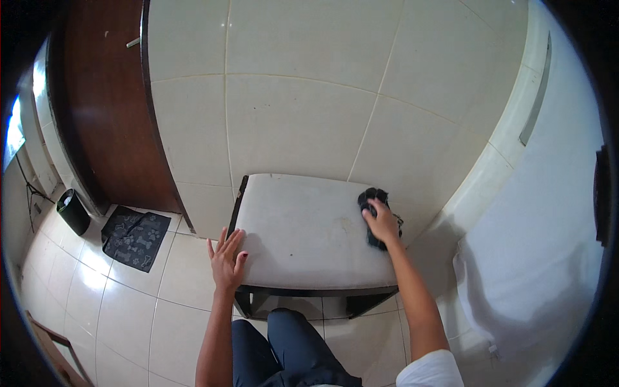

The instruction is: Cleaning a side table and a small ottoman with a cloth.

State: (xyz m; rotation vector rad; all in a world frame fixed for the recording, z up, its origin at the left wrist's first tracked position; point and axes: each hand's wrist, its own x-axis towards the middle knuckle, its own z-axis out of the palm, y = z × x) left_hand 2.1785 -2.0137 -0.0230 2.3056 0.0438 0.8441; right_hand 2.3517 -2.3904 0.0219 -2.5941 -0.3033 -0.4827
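Observation:
Before me stands a low bench (300, 227) with a pale padded seat and a dark frame. The seat bears a faint stain right of its middle and a small dark speck nearer me. My right hand (382, 222) grips a bunched dark cloth (373, 196), pressed on the seat along its right edge. Part of the cloth is hidden under the hand. My left hand (227, 259) rests with fingers spread on the seat's left edge and holds nothing.
Behind the bench rises a tiled wall (300, 126). A brown door (106, 106) is at left, with a dark patterned mat (138, 237) and a black bin (73, 213) near it. White fabric (527, 271) hangs at right. Wooden furniture (58, 348) shows at lower left.

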